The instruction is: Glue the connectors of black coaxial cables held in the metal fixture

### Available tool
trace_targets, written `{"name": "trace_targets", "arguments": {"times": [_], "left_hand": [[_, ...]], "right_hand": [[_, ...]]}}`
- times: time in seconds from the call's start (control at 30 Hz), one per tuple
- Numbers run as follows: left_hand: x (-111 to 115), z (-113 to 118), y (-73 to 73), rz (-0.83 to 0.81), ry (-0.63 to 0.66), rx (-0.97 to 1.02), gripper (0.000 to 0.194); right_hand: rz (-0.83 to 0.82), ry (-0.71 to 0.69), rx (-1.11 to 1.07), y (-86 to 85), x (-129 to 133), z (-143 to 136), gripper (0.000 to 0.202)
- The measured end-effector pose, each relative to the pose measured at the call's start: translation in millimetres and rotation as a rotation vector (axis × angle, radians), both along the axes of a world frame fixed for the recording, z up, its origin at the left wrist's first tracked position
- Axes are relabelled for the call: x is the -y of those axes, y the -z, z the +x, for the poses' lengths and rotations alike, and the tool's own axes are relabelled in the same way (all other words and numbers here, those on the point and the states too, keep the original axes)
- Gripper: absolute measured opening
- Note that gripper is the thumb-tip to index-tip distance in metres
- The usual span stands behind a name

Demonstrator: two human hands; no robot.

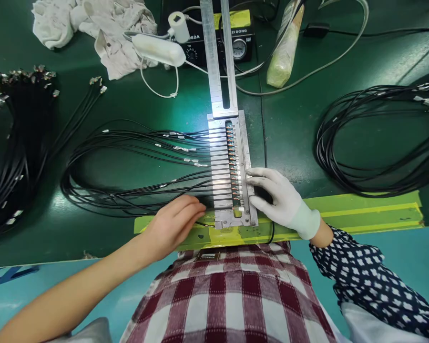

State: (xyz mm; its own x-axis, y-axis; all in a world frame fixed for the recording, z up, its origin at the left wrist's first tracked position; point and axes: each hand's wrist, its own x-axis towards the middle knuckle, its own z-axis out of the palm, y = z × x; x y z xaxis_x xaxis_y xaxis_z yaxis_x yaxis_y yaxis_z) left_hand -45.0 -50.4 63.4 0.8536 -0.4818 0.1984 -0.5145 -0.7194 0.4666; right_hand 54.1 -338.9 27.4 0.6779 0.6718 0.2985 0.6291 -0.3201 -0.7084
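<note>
The black control box (232,45) reads "ZI DONG" and "982A".

Metal fixture (232,166) lay at tabletop (293,128) centre; cables (136,162) fanned out left of it. Left hand (173,224) rested on cables at fixture's near-left; right hand (277,197) touched its right edge. Cloth (93,28) lay far left, cable coil (379,143) right.

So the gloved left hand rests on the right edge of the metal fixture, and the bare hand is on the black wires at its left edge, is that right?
Not quite: the white glove is on the right hand, not the left. The head view shows it resting on the right edge of the metal fixture. The bare hand is the left hand, and it lies on the black wires at the fixture's left edge, as you said.
</note>
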Motion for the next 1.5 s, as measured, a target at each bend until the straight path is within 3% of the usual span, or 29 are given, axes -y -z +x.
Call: {"name": "trace_targets", "arguments": {"times": [0.07, 0.2, 0.5, 0.9, 1.07, 1.23, 1.33, 1.5], "left_hand": [[5, 1, 6.5, 0.066, -0.065, 0.062, 0.013], [17, 5, 17.0, 0.144, -0.027, 0.14, 0.016], [10, 8, 20.4, 0.058, 0.122, 0.157, 0.03], [20, 20, 2.8, 0.164, 0.214, 0.291, 0.027], [16, 16, 12.7, 0.104, 0.191, 0.215, 0.028], [10, 1, 26.1, 0.182, 0.03, 0.255, 0.03], [7, -4, 32.7, 0.139, 0.048, 0.202, 0.036], [-3, -4, 29.4, 0.031, 0.051, 0.028, 0.042]], "right_hand": [[-0.008, 0.005, -0.003, 0.5, 0, 0, 0.029], [-0.018, 0.008, -0.01, 0.8, 0, 0, 0.031], [-0.026, 0.008, -0.011, 0.9, 1, 0, 0.031], [-0.036, 0.013, -0.025, -0.2, 1, 0, 0.03], [-0.029, 0.01, -0.026, 0.2, 0, 1, 0.029], [-0.026, 0.009, -0.015, -1.1, 0, 1, 0.03], [-0.022, 0.01, -0.019, -1.5, 0, 1, 0.03], [-0.039, 0.006, -0.022, -0.1, 0, 1, 0.029]]}}
